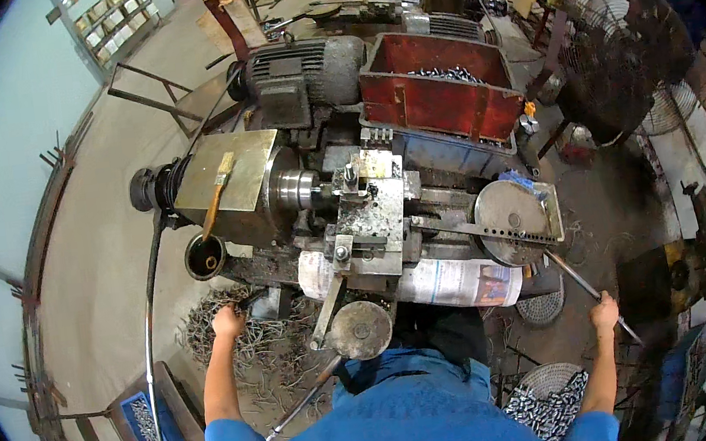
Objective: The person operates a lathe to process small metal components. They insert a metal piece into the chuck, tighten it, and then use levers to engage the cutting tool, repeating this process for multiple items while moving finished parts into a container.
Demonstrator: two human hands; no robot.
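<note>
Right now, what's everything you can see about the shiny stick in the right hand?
The stick is a long, thin, straight rod, silvery and shiny like metal. It slants down to the right from near the big round disc. The right hand is closed around it near its lower end, and a bit pokes out past the fist. I can't tell how its upper end is fixed.

Gleams as smooth metal on the chuck (294,190) and lever rod (575,274), looks rough and grimy on the motor (323,69). Shows matt paper in the newspaper (456,282), smooth wood on the brush handle (213,208), matt cloth in the shirt (410,414).
</note>
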